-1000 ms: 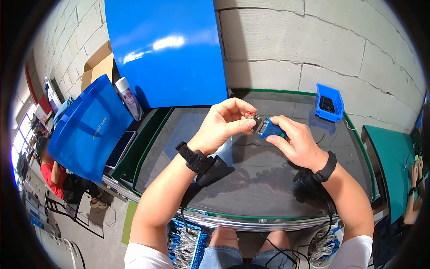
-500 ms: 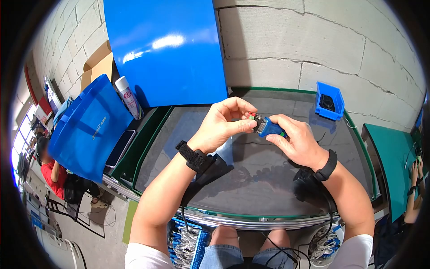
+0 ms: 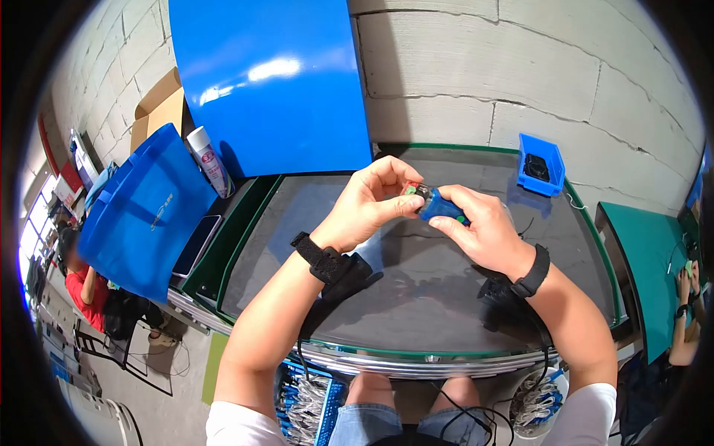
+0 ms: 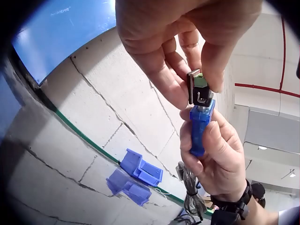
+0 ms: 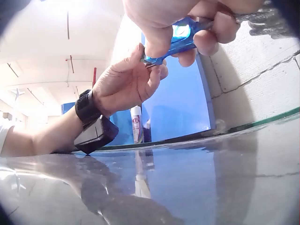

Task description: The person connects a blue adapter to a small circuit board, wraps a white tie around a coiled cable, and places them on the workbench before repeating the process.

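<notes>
left hand (image 3: 364, 208) pinches black-and-green connector (image 4: 200, 89), right hand (image 3: 491, 230) pinches translucent blue plug (image 4: 200, 126), both grips closed to part width, pieces end to end above table (image 3: 416, 316) (opposed holds likely steady them, facing ends unblocked).

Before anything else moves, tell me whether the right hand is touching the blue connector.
Touching. The left wrist view shows the right hand pinching the blue connector, its thumb and fingers against the sides.
</notes>
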A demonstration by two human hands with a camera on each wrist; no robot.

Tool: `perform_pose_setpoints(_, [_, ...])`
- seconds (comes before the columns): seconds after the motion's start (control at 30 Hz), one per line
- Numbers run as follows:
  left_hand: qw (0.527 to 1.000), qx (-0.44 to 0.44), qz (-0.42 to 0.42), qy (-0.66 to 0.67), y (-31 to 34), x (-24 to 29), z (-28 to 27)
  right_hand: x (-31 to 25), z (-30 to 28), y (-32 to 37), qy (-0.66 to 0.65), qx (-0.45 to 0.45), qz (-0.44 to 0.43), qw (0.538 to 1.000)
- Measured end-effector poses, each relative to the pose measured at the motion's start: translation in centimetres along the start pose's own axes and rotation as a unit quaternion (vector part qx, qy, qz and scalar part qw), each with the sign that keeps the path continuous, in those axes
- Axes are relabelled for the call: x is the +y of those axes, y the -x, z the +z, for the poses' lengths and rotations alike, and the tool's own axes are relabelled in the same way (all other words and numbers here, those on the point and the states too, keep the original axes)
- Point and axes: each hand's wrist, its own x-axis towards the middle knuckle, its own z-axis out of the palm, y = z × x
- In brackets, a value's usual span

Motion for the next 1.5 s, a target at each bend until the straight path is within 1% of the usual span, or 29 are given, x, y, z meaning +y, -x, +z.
perform_pose_setpoints(0.03, [1.0,-0.003,-0.001,0.002,0.0,-0.1,0.2,0.1,0.0,0.0,0.003,0.004,-0.008,1.0])
perform_pose_setpoints(0.07, [0.999,-0.018,0.0,-0.037,0.1,-0.3,0.5,0.1,-0.1,0.1,0.004,0.004,-0.006,1.0])
perform_pose_setpoints(0.1, [0.997,-0.032,0.001,-0.076,0.2,-0.4,0.6,0.1,-0.2,0.1,0.039,0.001,-0.022,0.999])
perform_pose_setpoints(0.13, [0.998,-0.033,-0.008,-0.058,0.2,-0.6,0.4,0.0,-0.2,0.1,0.073,-0.002,-0.037,0.997])
perform_pose_setpoints(0.17, [0.998,-0.033,-0.012,-0.056,0.2,-0.6,0.2,-0.1,-0.5,0.0,0.071,-0.004,-0.033,0.997])
perform_pose_setpoints(0.23, [0.999,0.007,-0.015,-0.038,0.2,-0.4,-0.4,-0.1,-1.4,-0.5,0.152,-0.001,-0.099,0.983])
perform_pose_setpoints(0.27, [0.999,0.032,-0.02,-0.036,0.1,-0.2,-0.8,0.1,-1.5,-0.5,0.162,0.018,-0.093,0.982])
perform_pose_setpoints(0.3, [0.998,0.057,-0.014,-0.024,0.1,-0.2,-1.2,0.5,-1.6,-0.5,0.161,0.017,-0.094,0.982])
perform_pose_setpoints(0.37, [0.996,0.085,-0.006,0.001,-0.2,-0.2,-1.7,1.3,-1.7,-0.5,0.181,0.031,-0.09,0.979])
perform_pose_setpoints(0.43, [0.996,0.087,-0.021,0.026,-0.2,-0.1,-1.7,1.7,-1.5,-0.4,0.157,0.024,-0.095,0.983])
perform_pose_setpoints(0.5, [0.994,0.088,-0.035,0.051,-0.1,0.0,-1.6,1.6,-1.3,-0.2,0.116,-0.017,-0.057,0.991])
perform_pose_setpoints(0.53, [0.993,0.092,-0.041,0.06,-0.1,0.1,-1.6,1.4,-1.2,-0.2,0.116,-0.016,-0.057,0.992])
perform_pose_setpoints(0.6, [0.992,0.096,-0.046,0.07,-0.1,0.1,-1.6,1.2,-1.0,-0.2,0.055,-0.016,-0.051,0.997])
perform_pose_setpoints(0.63, [0.991,0.09,-0.05,0.084,-0.1,-0.1,-1.8,1.2,-0.9,-0.3,0.055,-0.015,-0.051,0.997])
perform_pose_setpoints(0.7, [0.99,0.084,-0.054,0.099,-0.1,-0.3,-1.8,1.4,-0.9,-0.3,0.002,-0.016,-0.053,0.998])
perform_pose_setpoints(0.73, [0.989,0.083,-0.058,0.106,-0.1,-0.4,-1.7,1.4,-0.9,-0.3,0.002,-0.016,-0.053,0.998])
perform_pose_setpoints(0.9, [0.985,0.086,-0.073,0.129,-0.2,-0.6,-1.5,1.2,-0.9,-0.3,-0.081,-0.028,-0.05,0.995])
perform_pose_setpoints(1.0, [0.984,0.072,-0.086,0.138,-0.2,-0.8,-1.5,1.1,-0.9,-0.3,-0.101,-0.028,-0.054,0.993])
perform_pose_setpoints(1.1, [0.984,0.071,-0.092,0.136,-0.2,-1.0,-1.6,1.0,-1.0,-0.4,-0.098,-0.037,-0.053,0.993])
perform_pose_setpoints(1.13, [0.981,0.061,-0.073,0.168,-0.2,-1.1,-1.7,0.9,-0.9,-0.3,-0.098,-0.037,-0.053,0.993])
perform_pose_setpoints(1.17, [0.977,0.051,-0.054,0.2,-0.2,-1.1,-1.7,0.7,-0.8,-0.3,-0.108,-0.032,-0.031,0.993])
perform_pose_setpoints(1.2, [0.977,0.051,-0.054,0.199,-0.2,-1.1,-1.5,0.5,-0.7,-0.3,-0.117,-0.027,-0.01,0.993])
perform_pose_setpoints(1.27, [0.982,0.012,0.013,0.189,-0.1,-1.2,-0.8,0.6,-0.8,-0.4,-0.108,-0.035,-0.004,0.993])
perform_pose_setpoints(1.3, [0.982,0.01,0.013,0.189,0.0,-1.2,-0.6,0.6,-0.9,-0.4,-0.099,-0.045,0.003,0.994])
perform_pose_setpoints(1.33, [0.99,-0.002,-0.024,0.138,0.2,-1.1,-0.3,0.5,-0.9,-0.4,-0.098,-0.043,0.003,0.994])
perform_pose_setpoints(1.37, [0.994,-0.013,-0.06,0.086,0.3,-1.1,-0.1,0.3,-0.9,-0.5,-0.097,-0.048,-0.018,0.994])
perform_pose_setpoints(1.4, [0.995,-0.023,-0.046,0.086,0.2,-1.5,-0.4,0.2,-0.9,-0.5,-0.097,-0.053,-0.039,0.993])
perform_pose_setpoints(1.43, [0.995,-0.023,-0.045,0.086,0.1,-1.6,-0.5,0.2,-0.9,-0.6,-0.097,-0.053,-0.04,0.993])
perform_pose_setpoints(1.5, [0.988,0.003,-0.02,0.153,-0.2,-1.6,-0.6,0.4,-1.1,-0.8,-0.038,-0.021,-0.078,0.996])
